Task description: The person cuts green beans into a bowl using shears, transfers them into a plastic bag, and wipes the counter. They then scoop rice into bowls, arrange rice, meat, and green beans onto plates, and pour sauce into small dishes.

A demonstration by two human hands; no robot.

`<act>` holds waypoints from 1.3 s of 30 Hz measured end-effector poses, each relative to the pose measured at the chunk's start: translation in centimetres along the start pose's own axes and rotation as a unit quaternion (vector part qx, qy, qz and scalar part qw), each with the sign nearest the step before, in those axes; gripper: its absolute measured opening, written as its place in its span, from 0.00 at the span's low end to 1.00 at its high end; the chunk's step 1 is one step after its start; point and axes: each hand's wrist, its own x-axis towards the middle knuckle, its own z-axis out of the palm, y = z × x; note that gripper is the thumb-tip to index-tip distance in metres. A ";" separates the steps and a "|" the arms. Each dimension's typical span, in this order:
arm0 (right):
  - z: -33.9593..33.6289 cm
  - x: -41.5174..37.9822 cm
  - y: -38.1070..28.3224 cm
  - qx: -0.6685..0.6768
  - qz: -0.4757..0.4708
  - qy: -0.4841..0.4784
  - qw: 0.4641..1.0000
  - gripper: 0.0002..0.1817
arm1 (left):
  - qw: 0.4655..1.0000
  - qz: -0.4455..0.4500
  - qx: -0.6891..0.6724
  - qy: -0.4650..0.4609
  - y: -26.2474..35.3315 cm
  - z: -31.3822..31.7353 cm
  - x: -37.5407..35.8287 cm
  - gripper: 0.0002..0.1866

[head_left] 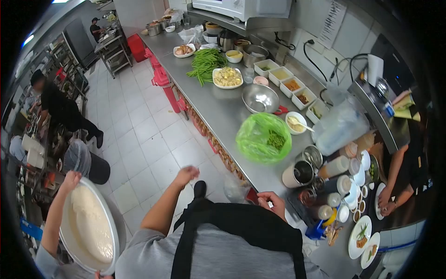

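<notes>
My left hand [187, 176] is held out over the tiled floor, slightly blurred, with its fingers loosely apart and nothing in them. My right hand [272, 204] is beside the counter's front edge, fingers curled in and thumb over them; I see nothing in it. Closest to that hand on the counter are a tall container with a dark inside [303, 172] and a cluster of squeeze bottles [335, 167]. Farther along lies a green plastic bag [253, 139] with chopped green pieces in it, next to a steel bowl [260, 98].
At left, another person's hands grip a large white tub [115, 232] of pale contents. A worker in black [62, 102] stands by shelves and a lined bin [100, 167]. Along the steel counter [209, 104] sit green beans [204, 65] and ingredient trays [292, 85]. Someone plates food at right.
</notes>
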 end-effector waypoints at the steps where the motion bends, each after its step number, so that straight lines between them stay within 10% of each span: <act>1: 0.6 1.3 0.1 -0.006 -0.010 0.005 1.000 0.07 | 0.996 0.039 -0.020 0.078 1.9 -0.8 3.0 0.15; 9: 8.4 14.6 -0.1 -0.048 -0.024 0.074 0.996 0.08 | 0.926 0.247 -0.213 0.193 21.6 -15.1 28.6 0.08; 18: 14.7 24.3 -4.4 -0.104 -0.005 0.208 0.973 0.06 | 0.957 0.031 -0.285 -0.046 29.2 -32.7 60.4 0.31; 20: 15.5 24.7 -5.0 -0.084 0.023 0.225 0.970 0.05 | 0.975 0.140 -0.171 -0.001 30.3 -33.2 63.1 0.27; 31: 16.4 25.8 -5.0 -0.109 0.052 0.282 0.952 0.05 | 0.978 0.117 -0.169 -0.042 32.2 -37.7 61.9 0.17; 39: 14.6 27.1 -3.8 -0.118 -0.003 0.227 0.967 0.06 | 0.997 0.015 -0.017 0.071 33.7 -35.6 38.9 0.17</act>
